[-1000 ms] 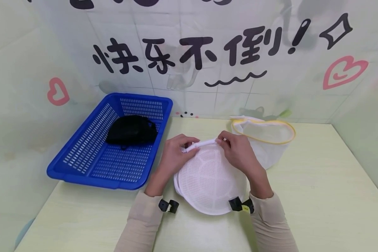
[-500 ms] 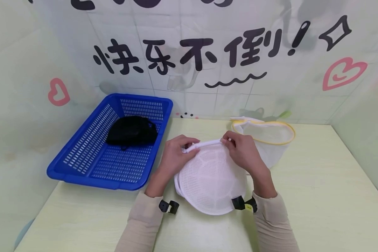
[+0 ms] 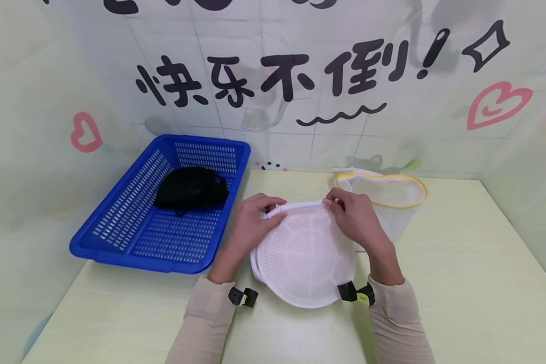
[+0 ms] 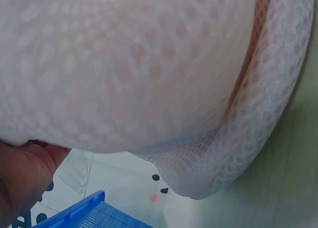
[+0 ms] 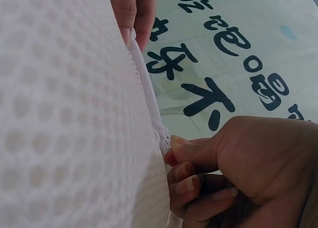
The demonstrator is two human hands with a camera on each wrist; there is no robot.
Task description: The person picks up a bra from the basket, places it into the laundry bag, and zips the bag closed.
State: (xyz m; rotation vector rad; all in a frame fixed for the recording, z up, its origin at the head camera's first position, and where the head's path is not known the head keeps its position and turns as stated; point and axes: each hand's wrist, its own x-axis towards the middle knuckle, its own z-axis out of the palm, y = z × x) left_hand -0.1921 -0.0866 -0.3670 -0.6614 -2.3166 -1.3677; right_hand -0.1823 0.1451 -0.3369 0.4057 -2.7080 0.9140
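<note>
We begin at the right hand (image 3: pixel 352 215), whose thumb and finger pinch the small pull of the zip (image 5: pixel 163 132); the left hand (image 3: pixel 252 220) pinches the same edge, further left. This edge is the top of the white mesh bag (image 3: pixel 305 253), which is in the lower centre of the frame. Compared with one second ago, the right hand has moved slightly rightward, so a longer piece of edge shows between both hands. We judge that the slider is advancing; whether it opens or closes the bag, we cannot tell. Farther out, a yellow-rimmed bag (image 3: pixel 391 221) stands behind the right hand, and at the left a blue basket (image 3: pixel 127 262) holds a black item (image 3: pixel 188 188).
</note>
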